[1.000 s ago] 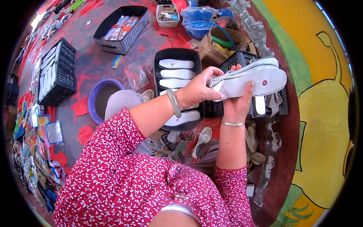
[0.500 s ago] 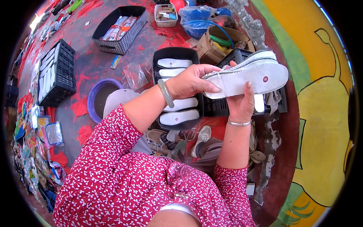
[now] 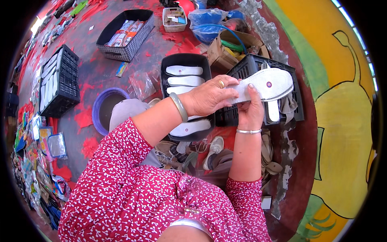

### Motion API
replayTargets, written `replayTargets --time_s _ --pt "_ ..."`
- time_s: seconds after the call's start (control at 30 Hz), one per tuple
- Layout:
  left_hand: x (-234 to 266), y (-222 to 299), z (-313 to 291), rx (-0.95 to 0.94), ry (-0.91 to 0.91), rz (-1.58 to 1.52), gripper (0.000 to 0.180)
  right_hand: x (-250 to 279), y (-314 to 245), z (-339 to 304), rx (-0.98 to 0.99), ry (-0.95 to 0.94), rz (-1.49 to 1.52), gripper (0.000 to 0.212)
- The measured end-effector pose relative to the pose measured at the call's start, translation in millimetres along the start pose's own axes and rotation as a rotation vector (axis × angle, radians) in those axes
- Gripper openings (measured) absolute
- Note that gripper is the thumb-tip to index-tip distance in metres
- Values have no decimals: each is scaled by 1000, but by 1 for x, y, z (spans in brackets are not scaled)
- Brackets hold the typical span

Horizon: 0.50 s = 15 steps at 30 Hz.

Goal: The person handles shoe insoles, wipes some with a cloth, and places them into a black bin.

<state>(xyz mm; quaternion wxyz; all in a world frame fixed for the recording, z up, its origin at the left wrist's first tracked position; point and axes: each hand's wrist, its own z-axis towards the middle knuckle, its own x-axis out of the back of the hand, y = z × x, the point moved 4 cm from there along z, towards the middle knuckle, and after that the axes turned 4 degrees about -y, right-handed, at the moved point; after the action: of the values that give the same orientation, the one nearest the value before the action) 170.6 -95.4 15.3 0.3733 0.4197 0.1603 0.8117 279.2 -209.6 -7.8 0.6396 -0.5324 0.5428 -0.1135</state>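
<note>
Both hands hold a small stack of white shoe insoles (image 3: 277,83), tilted up to the right, with a round dark-red mark on the top one. My left hand (image 3: 209,96) closes its fingers over the stack's left end. From below, my right hand (image 3: 250,111) grips the insoles, thumb lying on top and the other fingers mostly hidden underneath. Just beyond and under my left forearm sits a black bin (image 3: 164,66) with more white insoles laid in rows; my hand and wrist cover part of them.
At the right, a black crate (image 3: 226,117) holds a white insole and grey cloth. Another crate (image 3: 68,82) of insoles stands far left, near a purple basin (image 3: 96,115). Behind are a patterned box (image 3: 133,50), a white basket (image 3: 175,28) and a cardboard box (image 3: 219,54). A painted wall (image 3: 342,121) borders the right.
The insole stack has come down and slightly left, and its fanned layers now lie closer together. My left hand has turned, with its fingers now over the stack's end.
</note>
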Motion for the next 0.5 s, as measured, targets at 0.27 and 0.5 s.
replayTargets --time_s 0.27,0.5 --pt "4 6 -1 -47 -55 63 18 1 4 0 8 54 -34 40" --pt "3 -2 -2 22 22 73 19 -8 0 -8 95 63 -24 41"
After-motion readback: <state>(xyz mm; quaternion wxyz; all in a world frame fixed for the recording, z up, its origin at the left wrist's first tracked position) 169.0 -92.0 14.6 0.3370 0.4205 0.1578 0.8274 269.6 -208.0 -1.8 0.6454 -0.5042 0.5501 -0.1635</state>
